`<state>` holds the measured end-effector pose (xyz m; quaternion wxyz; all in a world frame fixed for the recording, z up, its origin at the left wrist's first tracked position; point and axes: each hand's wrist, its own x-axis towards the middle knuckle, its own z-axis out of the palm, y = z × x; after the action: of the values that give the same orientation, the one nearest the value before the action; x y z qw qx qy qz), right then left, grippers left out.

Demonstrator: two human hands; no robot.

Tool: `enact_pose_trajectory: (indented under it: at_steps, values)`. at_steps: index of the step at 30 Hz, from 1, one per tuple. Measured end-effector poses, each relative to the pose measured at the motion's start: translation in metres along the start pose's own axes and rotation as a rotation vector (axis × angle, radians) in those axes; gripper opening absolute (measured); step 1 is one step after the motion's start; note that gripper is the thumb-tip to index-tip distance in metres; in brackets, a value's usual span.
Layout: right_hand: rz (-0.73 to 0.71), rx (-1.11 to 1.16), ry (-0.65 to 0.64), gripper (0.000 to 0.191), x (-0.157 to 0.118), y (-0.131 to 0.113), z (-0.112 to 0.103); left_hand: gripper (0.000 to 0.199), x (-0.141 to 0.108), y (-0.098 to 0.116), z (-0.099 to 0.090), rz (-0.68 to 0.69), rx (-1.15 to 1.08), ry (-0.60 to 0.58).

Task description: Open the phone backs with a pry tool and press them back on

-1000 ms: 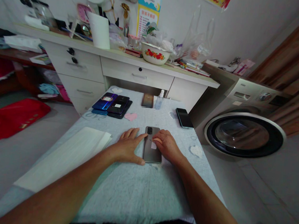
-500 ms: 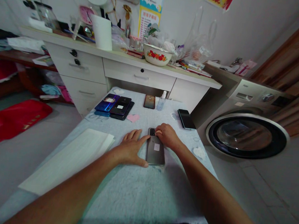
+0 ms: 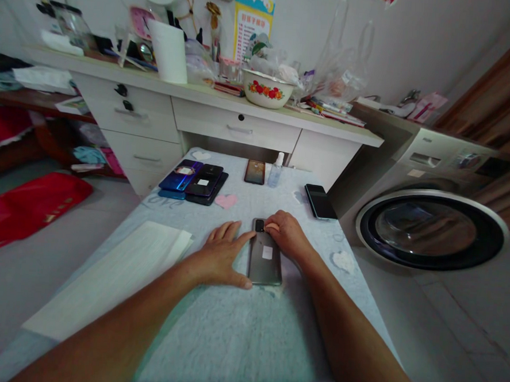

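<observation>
A grey smartphone [image 3: 256, 269] lies back up on the cloth-covered table, with a dark camera block [image 3: 260, 226] at its far end and a small pale sticker on its back. My left hand [image 3: 222, 258] rests along its left side, fingers spread, thumb by the near corner and index fingertip near the camera block. At the upper right corner, my right hand [image 3: 287, 232] is closed, its curled fingers touching the phone beside the camera block. Whatever those fingers may pinch is hidden.
Several stacked phones [image 3: 195, 181] lie at the back left. Further back are a brown-screened phone [image 3: 255, 172] and a clear spray bottle [image 3: 275, 172]; a black-screened phone [image 3: 321, 202] lies right. Folded white sheets [image 3: 115, 280] sit left. Behind stands a desk [image 3: 242, 121], with a washing machine [image 3: 430, 225] to the right.
The view has shifted slightly. Both hands keep nearly the same places on the phone, and the other things on the table have not moved.
</observation>
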<state>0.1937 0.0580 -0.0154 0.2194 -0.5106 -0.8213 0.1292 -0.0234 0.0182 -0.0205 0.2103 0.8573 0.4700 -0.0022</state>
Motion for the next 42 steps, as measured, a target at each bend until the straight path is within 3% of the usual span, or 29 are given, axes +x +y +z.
enact_pose_trajectory:
  at_steps: [5,14,25,30,36,42]
  values:
    - [-0.074,0.080,-0.128,0.013,-0.005,0.005,-0.013,0.114,-0.001,0.000,0.000,-0.008,-0.006,0.008]
    - [0.017,0.374,-0.353,0.015,-0.015,0.014,-0.023,0.114,0.000,-0.001,0.002,0.006,-0.011,0.019]
    - [0.114,0.112,0.022,0.009,-0.008,0.017,-0.008,0.115,0.000,0.000,0.001,-0.003,-0.014,0.009]
    - [0.173,0.038,0.119,0.010,-0.001,0.021,0.001,0.115,0.000,0.001,0.001,-0.010,0.001,0.011]
    - [0.200,0.029,0.145,0.010,0.003,0.027,0.004,0.114,0.000,0.000,0.001,-0.002,-0.009,0.014]
    - [0.197,0.156,0.013,0.007,-0.004,0.026,-0.009,0.115,0.000,0.000,0.002,-0.002,-0.004,0.019]
